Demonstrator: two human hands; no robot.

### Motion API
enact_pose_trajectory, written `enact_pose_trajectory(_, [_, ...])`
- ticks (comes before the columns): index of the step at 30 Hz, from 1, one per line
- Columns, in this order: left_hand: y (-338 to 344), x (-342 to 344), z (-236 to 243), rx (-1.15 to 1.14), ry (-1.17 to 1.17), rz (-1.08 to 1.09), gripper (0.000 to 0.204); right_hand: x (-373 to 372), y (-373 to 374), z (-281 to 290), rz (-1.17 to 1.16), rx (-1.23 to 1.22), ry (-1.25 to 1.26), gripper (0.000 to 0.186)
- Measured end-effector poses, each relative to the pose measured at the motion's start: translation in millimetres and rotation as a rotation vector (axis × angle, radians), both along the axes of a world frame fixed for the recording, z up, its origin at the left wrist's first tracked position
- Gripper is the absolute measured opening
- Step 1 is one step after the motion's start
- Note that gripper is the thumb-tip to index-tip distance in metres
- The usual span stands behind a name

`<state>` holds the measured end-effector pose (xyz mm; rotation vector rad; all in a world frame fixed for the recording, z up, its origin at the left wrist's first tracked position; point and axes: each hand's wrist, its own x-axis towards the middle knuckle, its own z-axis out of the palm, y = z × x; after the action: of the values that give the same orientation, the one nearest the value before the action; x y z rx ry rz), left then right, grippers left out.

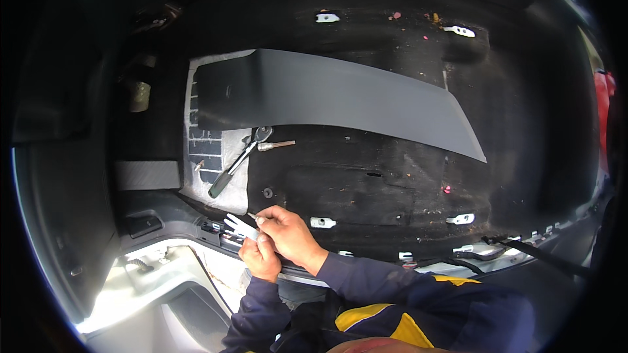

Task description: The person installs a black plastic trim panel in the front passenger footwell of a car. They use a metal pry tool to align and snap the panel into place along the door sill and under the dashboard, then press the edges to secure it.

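My left hand (pixel 260 260) is closed around a white piece with narrow prongs (pixel 241 226), and its kind is not clear. Just above it, my right hand (pixel 288 235) pinches a small, thin, pointed thing (pixel 252 216) between thumb and fingers, too small to name. The two hands touch or nearly touch over the door sill. Beyond them, a ratchet wrench (pixel 237 165) with a dark handle lies on a pale sheet with dark rectangles (pixel 235 186). A bit socket (pixel 277 145) rests beside its head.
A long grey trim panel (pixel 340 95) lies across the black vehicle floor (pixel 340 183), partly over the sheet. White metal brackets (pixel 322 223) show through the floor. A dark strap or cable (pixel 536 252) runs along the sill at right. The pale door (pixel 157 294) is at lower left.
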<state>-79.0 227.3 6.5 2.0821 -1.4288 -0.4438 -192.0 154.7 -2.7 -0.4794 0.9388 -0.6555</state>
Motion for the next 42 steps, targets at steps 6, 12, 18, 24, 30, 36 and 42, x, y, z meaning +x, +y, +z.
enact_pose_trajectory(6, [-3.1,-3.1,1.5,-0.019,0.045,0.012,0.034,-3.4,-1.5,4.5,0.004,-0.041,0.042,0.026])
enact_pose_trajectory(12, [-3.8,-5.1,6.1,0.004,0.016,0.031,0.034,-1.3,0.1,1.2,0.011,-0.03,0.04,0.026])
enact_pose_trajectory(18, [-4.3,-6.6,7.6,-0.017,0.009,0.016,0.032,5.3,4.3,-8.2,-0.012,0.033,-0.038,0.029])
enact_pose_trajectory(24, [-6.2,-6.6,6.6,-0.014,0.018,0.011,0.033,3.6,3.5,-6.0,-0.021,0.021,-0.037,0.027])
enact_pose_trajectory(30, [-5.5,-5.4,8.0,-0.01,0.003,-0.003,0.032,2.2,2.2,-2.7,-0.018,0.014,-0.029,0.027])
enact_pose_trajectory(36, [-5.5,-5.8,7.5,-0.012,-0.006,-0.002,0.031,2.2,3.2,-4.6,-0.01,0.013,-0.028,0.026])
enact_pose_trajectory(42, [-4.4,-4.6,9.8,0.03,-0.009,-0.003,0.031,4.3,3.9,-6.3,-0.022,0.036,-0.061,0.026])
